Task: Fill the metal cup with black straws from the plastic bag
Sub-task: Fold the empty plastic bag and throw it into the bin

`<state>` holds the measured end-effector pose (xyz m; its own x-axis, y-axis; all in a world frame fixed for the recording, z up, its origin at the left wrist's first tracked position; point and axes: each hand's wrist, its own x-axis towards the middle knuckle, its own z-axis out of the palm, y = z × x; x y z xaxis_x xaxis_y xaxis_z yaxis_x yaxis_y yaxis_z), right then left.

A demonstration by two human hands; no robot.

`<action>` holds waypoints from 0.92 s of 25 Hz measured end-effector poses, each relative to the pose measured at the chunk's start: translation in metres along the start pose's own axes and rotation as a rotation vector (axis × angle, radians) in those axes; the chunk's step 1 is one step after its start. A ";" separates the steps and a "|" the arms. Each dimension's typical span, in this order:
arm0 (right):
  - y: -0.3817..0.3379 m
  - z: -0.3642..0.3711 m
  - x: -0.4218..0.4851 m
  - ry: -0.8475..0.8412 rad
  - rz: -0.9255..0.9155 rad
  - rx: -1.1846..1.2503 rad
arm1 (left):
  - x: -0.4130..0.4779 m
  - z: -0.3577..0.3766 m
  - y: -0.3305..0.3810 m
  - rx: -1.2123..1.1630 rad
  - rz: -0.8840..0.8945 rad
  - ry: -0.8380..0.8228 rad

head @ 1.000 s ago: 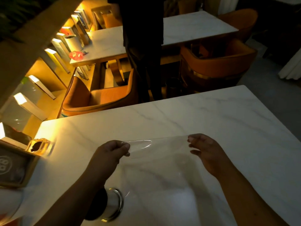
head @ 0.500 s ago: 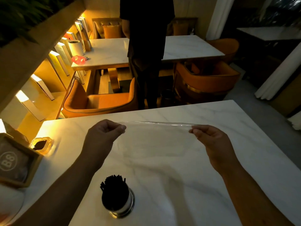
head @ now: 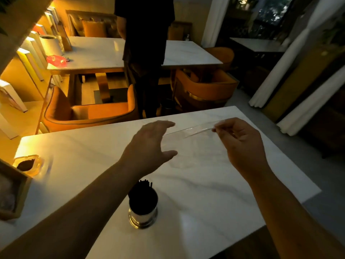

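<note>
A shiny metal cup (head: 143, 215) stands on the white marble table (head: 74, 157) near its front edge, packed with black straws (head: 141, 191) that stick out of its top. A clear plastic bag (head: 194, 144), with nothing seen inside, hangs above the table's far half. My right hand (head: 240, 144) pinches the bag's upper right corner. My left hand (head: 149, 146) is at the bag's left edge with fingers spread and thumb apart, not gripping it.
An amber glass ashtray (head: 28, 164) and a wooden box (head: 13, 193) sit at the table's left edge. Beyond the table stand orange armchairs (head: 89, 111), another marble table (head: 97, 53) and a person in dark clothes (head: 145, 53).
My left hand has let go of the bag's left corner and opened. Both hands and the bag have shifted right and farther from me. The view has tilted up, showing the cup fully.
</note>
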<state>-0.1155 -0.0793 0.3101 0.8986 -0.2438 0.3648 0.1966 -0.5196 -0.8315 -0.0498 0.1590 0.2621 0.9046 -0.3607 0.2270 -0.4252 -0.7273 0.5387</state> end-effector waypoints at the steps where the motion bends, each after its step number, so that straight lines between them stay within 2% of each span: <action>1: -0.007 -0.003 -0.005 -0.002 -0.008 -0.031 | 0.004 0.002 0.010 -0.010 0.022 -0.035; 4: -0.020 -0.019 -0.021 0.034 0.010 -0.086 | 0.011 0.007 0.036 -0.024 0.076 -0.036; 7: -0.015 -0.044 -0.037 0.222 0.028 -0.158 | 0.012 0.012 0.057 -0.144 0.040 -0.081; 10: 0.006 -0.071 -0.062 0.393 0.156 -0.150 | 0.013 0.024 0.073 -0.444 -0.094 -0.160; 12: 0.027 -0.087 -0.081 0.422 0.301 -0.124 | 0.013 0.036 0.084 -0.665 -0.196 -0.203; 14: 0.049 -0.105 -0.095 0.351 0.416 -0.092 | 0.013 0.050 0.098 -0.842 -0.273 -0.263; 17: 0.076 -0.131 -0.102 0.089 0.577 0.081 | 0.015 0.071 0.121 -1.048 -0.369 -0.365; 23: 0.125 -0.190 -0.100 -0.155 0.666 0.547 | 0.023 0.119 0.170 -1.180 -0.491 -0.507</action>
<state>-0.2551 -0.2755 0.2497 0.9289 -0.2220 -0.2966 -0.2636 0.1667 -0.9501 -0.1052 -0.0421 0.2623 0.7356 -0.5701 -0.3660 0.4396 -0.0094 0.8981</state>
